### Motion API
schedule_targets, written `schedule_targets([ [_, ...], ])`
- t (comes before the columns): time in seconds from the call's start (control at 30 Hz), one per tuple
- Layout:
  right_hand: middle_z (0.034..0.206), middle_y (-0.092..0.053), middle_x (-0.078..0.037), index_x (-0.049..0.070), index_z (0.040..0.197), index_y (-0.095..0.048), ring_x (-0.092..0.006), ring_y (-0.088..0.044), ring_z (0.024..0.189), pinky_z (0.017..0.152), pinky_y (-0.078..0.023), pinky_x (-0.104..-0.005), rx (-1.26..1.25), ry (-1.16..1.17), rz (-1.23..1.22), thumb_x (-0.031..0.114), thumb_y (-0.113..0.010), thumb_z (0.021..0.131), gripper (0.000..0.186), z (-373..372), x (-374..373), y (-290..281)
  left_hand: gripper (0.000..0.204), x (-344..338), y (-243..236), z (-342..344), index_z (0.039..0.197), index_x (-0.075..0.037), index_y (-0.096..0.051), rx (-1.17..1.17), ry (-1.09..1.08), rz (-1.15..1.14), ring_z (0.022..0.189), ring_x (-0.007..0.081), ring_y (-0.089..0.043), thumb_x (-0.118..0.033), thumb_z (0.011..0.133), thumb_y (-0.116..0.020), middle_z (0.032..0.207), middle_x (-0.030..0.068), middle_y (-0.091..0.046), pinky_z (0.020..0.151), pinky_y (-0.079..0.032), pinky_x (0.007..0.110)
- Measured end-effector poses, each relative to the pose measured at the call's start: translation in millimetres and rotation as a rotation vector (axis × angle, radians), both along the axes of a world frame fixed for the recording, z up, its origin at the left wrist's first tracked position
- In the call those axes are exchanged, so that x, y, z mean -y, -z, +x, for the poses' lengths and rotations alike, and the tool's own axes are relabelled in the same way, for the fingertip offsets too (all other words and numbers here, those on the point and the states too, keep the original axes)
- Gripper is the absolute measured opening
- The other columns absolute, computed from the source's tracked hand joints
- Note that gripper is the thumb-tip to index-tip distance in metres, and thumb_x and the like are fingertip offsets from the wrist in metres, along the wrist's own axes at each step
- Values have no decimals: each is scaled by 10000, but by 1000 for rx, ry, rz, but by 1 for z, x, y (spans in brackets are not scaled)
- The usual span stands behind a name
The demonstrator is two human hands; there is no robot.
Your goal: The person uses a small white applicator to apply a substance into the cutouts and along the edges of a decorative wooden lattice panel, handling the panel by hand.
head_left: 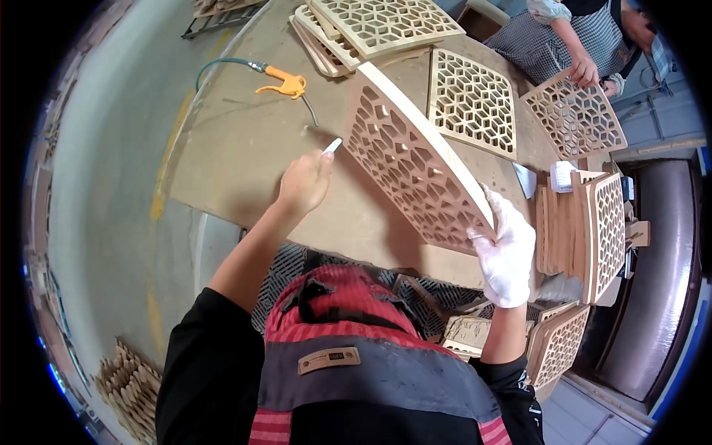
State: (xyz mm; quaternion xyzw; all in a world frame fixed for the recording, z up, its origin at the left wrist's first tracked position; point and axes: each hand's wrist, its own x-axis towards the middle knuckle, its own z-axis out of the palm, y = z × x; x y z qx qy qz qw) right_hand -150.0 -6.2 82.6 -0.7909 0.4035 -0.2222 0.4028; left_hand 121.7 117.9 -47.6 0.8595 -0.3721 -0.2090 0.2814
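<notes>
My left hand (304,182), bare, is closed around a slim white piece (332,146) with a tapered tip; its kind is not clear. That tip points toward the face of a wooden lattice panel (417,162), with a small gap between them. My right hand (509,256), in a white glove, grips the panel at its near right corner, thumb on the face. The panel stands tilted above the table, its pale edge turned up and its cut-out pattern facing left. Beyond my left hand lies an orange air blow gun (284,83) with a green hose, on the brown table (237,163).
Several lattice panels (393,28) are stacked at the table's far edge; another panel (475,100) lies flat right of mine. A co-worker's hand (584,72) holds a panel at the far right. Upright stacked panels (608,233) stand at the right, more below. Wooden pieces (130,386) lie lower left.
</notes>
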Motion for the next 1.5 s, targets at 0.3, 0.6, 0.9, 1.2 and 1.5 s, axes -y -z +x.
schedule_targets([
  [0.3,1121,-666,-174,2,1216,-607,-266,-645,1052,951,-476,-319,83,-16,-39,-125,-650,692,542,-6,0,9,397,32,-67,-4,851,-6,-596,121,92,-91,803,457,-601,-303,1002,-379,804,247,-633,750,-463,537],
  [0.6,1102,-673,-165,15,1184,-627,-316,-647,1007,922,-493,-344,-31,-97,-214,-52,-678,678,512,-8,6,10,277,70,-43,31,849,0,-624,-465,-33,4,786,434,-627,-212,911,-457,808,258,-644,733,-491,510],
  [0.9,1091,-672,-158,46,1188,-631,-319,-648,986,905,-498,-347,5,-76,-213,-30,-675,680,515,-9,9,12,102,71,-63,18,750,-37,-621,328,308,-45,642,343,-656,-113,796,-570,739,224,-660,598,-510,450],
  [1.2,1151,-656,-152,-21,1237,-587,-221,-630,1069,972,-458,-293,-47,-84,-142,-134,-643,671,581,-9,10,10,118,80,-68,25,732,-91,-546,-904,-130,-28,389,86,-332,-111,843,-512,527,-32,-421,369,-268,262],
  [1.5,1081,-671,-162,39,1206,-613,-304,-655,998,897,-508,-343,48,-72,-172,-57,-675,665,552,-8,10,4,130,69,-63,9,773,-32,-599,636,220,-20,699,368,-674,-126,837,-536,733,205,-660,622,-517,484],
])
